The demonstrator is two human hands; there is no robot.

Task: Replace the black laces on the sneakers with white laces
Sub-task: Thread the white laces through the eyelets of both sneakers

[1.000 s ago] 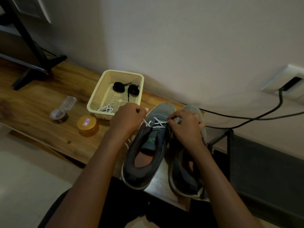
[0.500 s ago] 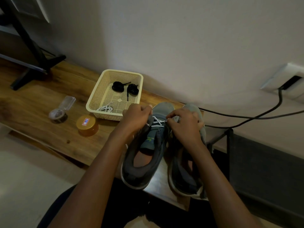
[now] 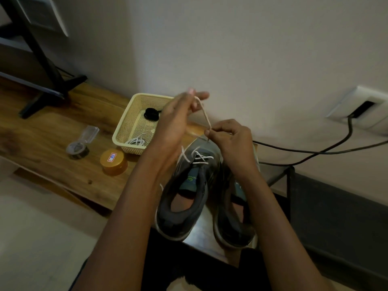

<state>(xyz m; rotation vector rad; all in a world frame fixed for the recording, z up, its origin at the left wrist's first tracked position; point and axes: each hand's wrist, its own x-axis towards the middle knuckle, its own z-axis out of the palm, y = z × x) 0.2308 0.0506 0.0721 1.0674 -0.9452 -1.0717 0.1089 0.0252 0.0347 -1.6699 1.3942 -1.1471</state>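
Observation:
Two grey sneakers stand side by side on the wooden bench, heels toward me. The left sneaker (image 3: 182, 198) has a white lace (image 3: 197, 157) crossed through its lower eyelets. My left hand (image 3: 178, 116) is raised above the shoe and pinches one end of that white lace, pulled up taut. My right hand (image 3: 228, 141) pinches the same strand lower down, just above the toe. The right sneaker (image 3: 235, 208) lies partly under my right forearm; its laces are hidden.
A cream mesh basket (image 3: 126, 131) behind the shoes holds coiled black laces (image 3: 151, 114) and a white lace bundle (image 3: 137, 141). An amber jar (image 3: 113, 161) and a small clear-lidded tin (image 3: 78, 147) sit left. Black cables (image 3: 315, 152) run along the wall at right.
My left hand has risen from the shoe's eyelets up and back, drawing the white lace out long. My right hand shifted slightly toward the toe, still pinching the lace.

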